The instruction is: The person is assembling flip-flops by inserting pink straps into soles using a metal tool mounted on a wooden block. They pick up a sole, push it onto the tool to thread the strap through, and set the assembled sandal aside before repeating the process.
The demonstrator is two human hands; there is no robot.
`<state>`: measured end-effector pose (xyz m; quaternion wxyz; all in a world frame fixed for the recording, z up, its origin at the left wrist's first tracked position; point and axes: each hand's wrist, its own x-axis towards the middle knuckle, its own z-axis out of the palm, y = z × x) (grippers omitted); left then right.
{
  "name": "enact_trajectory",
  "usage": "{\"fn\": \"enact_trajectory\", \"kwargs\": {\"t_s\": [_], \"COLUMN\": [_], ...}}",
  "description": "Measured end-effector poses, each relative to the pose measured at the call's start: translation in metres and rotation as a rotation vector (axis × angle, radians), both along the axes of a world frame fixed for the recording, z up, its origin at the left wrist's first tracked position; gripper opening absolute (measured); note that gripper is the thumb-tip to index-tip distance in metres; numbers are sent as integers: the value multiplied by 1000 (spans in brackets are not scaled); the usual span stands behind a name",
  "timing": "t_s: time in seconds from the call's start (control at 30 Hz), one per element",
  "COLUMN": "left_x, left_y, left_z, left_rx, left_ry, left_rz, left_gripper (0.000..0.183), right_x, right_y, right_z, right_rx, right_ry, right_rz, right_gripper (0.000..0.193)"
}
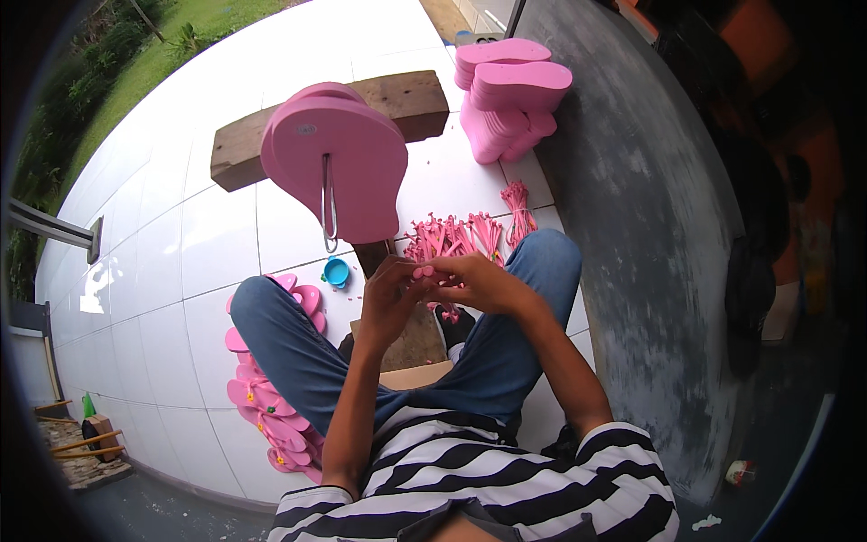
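Note:
Between my knees, my left hand (390, 294) and my right hand (479, 282) meet with fingers closed on a pink flip-flop strap (423, 271). Its two rounded ends poke up between the fingertips; my hands hide the rest of it. Just beyond them, a pink flip-flop sole (348, 154) rests on a wooden stand (411, 95), with what looks like another sole beneath it. A looped metal wire tool (329, 208) hangs from a hole in the sole. Pink straps (442, 237) lie in a loose heap beyond my right hand.
Stacked pink soles (510, 99) stand at the far right by a grey wall (632, 226). A tied bundle of straps (517, 212) lies closer. Finished-looking pink flip-flops (262, 397) line the floor beside my left leg. A small blue cup (336, 272) sits near my left knee.

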<state>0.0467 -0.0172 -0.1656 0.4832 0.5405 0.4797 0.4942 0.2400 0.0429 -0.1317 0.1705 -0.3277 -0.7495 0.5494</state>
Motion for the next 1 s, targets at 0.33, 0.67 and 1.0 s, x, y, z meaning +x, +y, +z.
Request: {"fn": "enact_trajectory", "kwargs": {"t_s": [0.33,0.67,1.0], "left_x": [-32,-72,-105], "left_y": [-46,-106,-114], "left_z": [67,127,141], "left_rx": [-97,-204,-237], "left_ry": [-204,84,226], "left_rz": [-161,-1018,-205], "left_gripper": [23,33,22], "right_x": [-26,4,35], "right_y": [-40,-91,-69], "right_z": [19,111,165], "right_rx": [-437,-288,202], "right_ry": [310,-31,116], "right_rz": [38,689,-206], "right_gripper": [28,40,17]}}
